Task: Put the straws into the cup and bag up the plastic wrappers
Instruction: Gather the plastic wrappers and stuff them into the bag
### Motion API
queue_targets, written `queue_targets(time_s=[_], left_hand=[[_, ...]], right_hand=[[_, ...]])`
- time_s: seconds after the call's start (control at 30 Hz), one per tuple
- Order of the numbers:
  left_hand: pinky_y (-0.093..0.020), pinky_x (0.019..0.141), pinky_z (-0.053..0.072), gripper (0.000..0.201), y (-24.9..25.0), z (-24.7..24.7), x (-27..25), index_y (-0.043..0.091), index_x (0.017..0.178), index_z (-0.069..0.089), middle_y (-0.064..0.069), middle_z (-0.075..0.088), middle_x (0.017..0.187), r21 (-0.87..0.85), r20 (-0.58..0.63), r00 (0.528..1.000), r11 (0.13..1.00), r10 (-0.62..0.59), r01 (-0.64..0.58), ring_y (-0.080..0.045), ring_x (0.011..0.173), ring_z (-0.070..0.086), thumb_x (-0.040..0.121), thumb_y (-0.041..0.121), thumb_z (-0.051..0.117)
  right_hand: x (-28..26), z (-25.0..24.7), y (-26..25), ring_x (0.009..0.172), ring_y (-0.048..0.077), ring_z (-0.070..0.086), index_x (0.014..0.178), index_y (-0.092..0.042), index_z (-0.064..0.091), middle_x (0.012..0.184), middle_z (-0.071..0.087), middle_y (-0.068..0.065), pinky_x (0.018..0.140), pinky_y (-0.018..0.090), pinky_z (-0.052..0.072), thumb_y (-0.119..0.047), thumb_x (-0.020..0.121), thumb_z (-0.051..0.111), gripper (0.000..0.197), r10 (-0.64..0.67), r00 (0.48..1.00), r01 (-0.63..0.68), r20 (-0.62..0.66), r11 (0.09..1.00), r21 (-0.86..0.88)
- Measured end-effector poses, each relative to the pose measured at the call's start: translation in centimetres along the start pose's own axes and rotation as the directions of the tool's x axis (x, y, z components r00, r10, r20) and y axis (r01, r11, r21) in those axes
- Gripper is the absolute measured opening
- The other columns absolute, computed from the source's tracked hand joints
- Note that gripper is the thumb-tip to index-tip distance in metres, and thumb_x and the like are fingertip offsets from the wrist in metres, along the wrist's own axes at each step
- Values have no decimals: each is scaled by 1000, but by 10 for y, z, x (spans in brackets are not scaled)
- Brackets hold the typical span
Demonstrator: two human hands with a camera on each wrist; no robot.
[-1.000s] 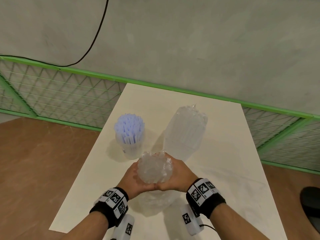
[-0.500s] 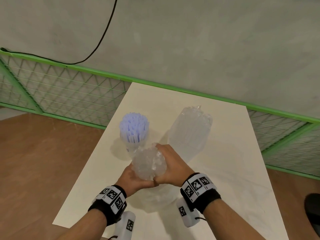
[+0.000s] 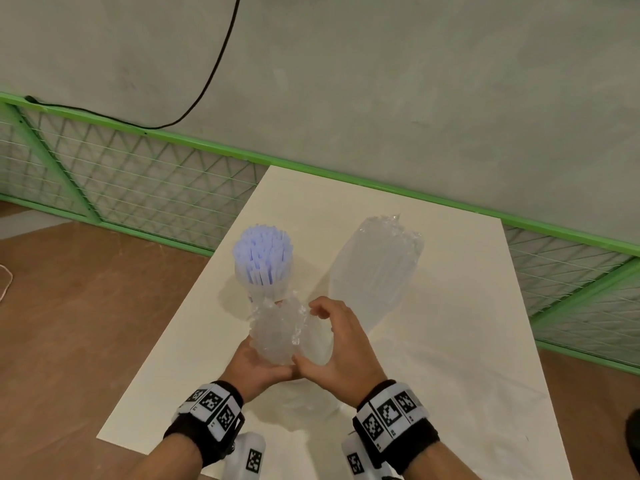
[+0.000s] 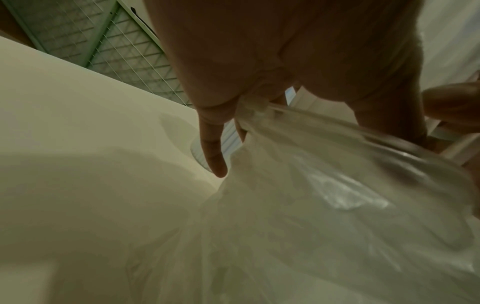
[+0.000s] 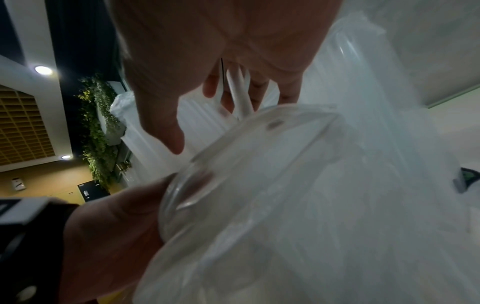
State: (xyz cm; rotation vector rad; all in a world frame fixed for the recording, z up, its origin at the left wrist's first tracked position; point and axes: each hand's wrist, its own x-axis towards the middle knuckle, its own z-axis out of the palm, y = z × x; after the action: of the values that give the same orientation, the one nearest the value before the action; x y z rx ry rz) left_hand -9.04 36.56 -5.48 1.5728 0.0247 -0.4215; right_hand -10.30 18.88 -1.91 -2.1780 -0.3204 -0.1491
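Right hand (image 3: 341,344) has slid off the wrapper wad (image 3: 277,332) and curls round the bag (image 3: 317,342) beside it — left hand (image 3: 254,367) cups the wad from below. Feather-light, springy, slippery film: pinch the bag's rim. The straws (image 3: 265,258) stand just beyond both hands.

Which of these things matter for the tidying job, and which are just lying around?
Part of the job: cup of straws; crumpled wrappers in the left hand; clear bag in the right hand; big plastic pack on the table.
Just around: black cable on the wall; green mesh fence.
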Motion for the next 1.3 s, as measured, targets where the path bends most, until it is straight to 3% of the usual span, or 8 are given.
queue_targets(time_s=[0.13, 0.37, 0.6, 0.8, 0.97, 1.1, 1.17, 1.3], left_hand=[[-27, 88, 50, 74, 0, 4, -3, 20, 121, 59, 3, 73, 110, 4, -46, 999, 1000, -14, 14, -10, 104, 68, 55, 7, 92], [-17, 78, 53, 66, 4, 10, -4, 22, 116, 62, 7, 74, 106, 22, -72, 997, 1000, -20, 22, -7, 100, 68, 58, 7, 91], [-32, 91, 51, 65, -1, 4, 0, 23, 114, 64, 6, 74, 106, 39, -46, 997, 997, -70, 72, -10, 101, 68, 57, 14, 93], [-30, 88, 51, 62, 0, -2, 4, 23, 111, 66, 8, 74, 102, 56, -34, 996, 995, -84, 86, -7, 97, 69, 57, 14, 93], [-23, 81, 51, 58, 0, -3, 5, 23, 109, 66, 9, 75, 98, 66, -29, 995, 993, -99, 101, -6, 93, 70, 58, 16, 93], [-21, 79, 52, 57, 3, -3, 5, 25, 107, 65, 10, 75, 95, 35, -41, 994, 994, -106, 107, -3, 89, 70, 58, 13, 92], [-22, 80, 52, 59, 3, -3, 6, 25, 108, 64, 11, 75, 96, 31, -43, 994, 994, -103, 104, -2, 89, 69, 58, 13, 92], [-25, 81, 52, 56, 3, -3, 6, 23, 108, 65, 10, 75, 96, 25, -31, 995, 995, -99, 100, -4, 89, 70, 60, 11, 91]], right_hand=[[-1, 3, 2, 106, 4, 50, 121, -19, 53, 110, 52, -11, 93, 15, 39, -19, 73, 74, 52, -40, 998, 40, -52, 999, -4], [-3, 9, 8, 95, 8, 54, 99, -14, 58, 100, 53, -6, 84, 18, 45, -9, 73, 63, 27, -99, 986, 99, -138, 995, -4], [1, 14, 8, 90, 6, 57, 101, -32, 48, 94, 60, -11, 79, 15, 45, -21, 78, 66, 30, 78, 986, -74, -146, 997, 30], [3, 16, 5, 83, 15, 54, 91, -15, 62, 90, 58, -6, 77, 19, 43, -15, 73, 62, 18, -60, 974, 37, -220, 994, -106], [-1, 13, 2, 80, 9, 60, 92, -26, 52, 89, 64, -11, 73, 31, 51, -15, 85, 62, 17, 165, 970, -167, -181, 986, 1], [4, 2, -4, 91, 3, 60, 115, -40, 48, 97, 64, -16, 78, 8, 44, -23, 96, 61, 30, 175, 960, -177, -219, 984, 13], [8, -2, -4, 97, 0, 60, 124, -33, 56, 103, 65, -13, 84, 6, 42, -17, 96, 61, 32, 87, 957, -97, -277, 995, -23], [13, -2, 3, 97, -5, 58, 111, -14, 67, 103, 68, -5, 86, 7, 41, -6, 91, 63, 23, -35, 938, -18, -345, 989, -150]])
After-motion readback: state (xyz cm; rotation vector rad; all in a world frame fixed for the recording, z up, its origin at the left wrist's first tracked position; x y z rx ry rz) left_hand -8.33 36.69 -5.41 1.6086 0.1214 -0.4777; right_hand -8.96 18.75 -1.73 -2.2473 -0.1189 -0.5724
